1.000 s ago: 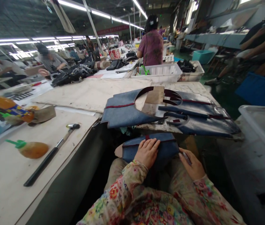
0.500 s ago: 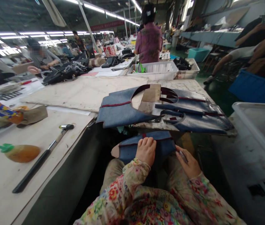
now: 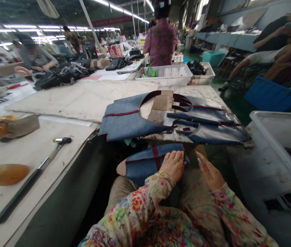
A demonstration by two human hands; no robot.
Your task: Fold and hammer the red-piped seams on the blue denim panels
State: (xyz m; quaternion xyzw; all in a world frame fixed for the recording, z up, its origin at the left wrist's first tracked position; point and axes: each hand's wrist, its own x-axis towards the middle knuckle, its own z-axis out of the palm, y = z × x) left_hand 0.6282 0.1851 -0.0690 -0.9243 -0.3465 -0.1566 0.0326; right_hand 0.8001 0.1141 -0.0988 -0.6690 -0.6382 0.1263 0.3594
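A blue leather panel [image 3: 140,166] with dark red bands crossing it lies over my lap, a pale tip showing at its left end. My left hand [image 3: 173,165] is closed on its right part, fingers bent together over the leather. To the right of the panel and apart from it is my right hand [image 3: 209,171], its fingers closed round a slim silvery pen-like tool [image 3: 199,160]; most of that tool is hidden. Just beyond, similar blue leather pieces [image 3: 125,120] with dark red strips and curved cut-outs lie on the table edge.
On the left table lie a hammer [image 3: 36,175] and an orange squeeze bottle [image 3: 6,174] with a green top. A translucent bin [image 3: 271,151] stands close on my right. White crates [image 3: 166,73] are behind the table. Several people sit or stand farther off.
My left hand has slid right along the panel, uncovering the crossing red band. My right hand has come away from the panel's right edge. The view has shifted slightly right.
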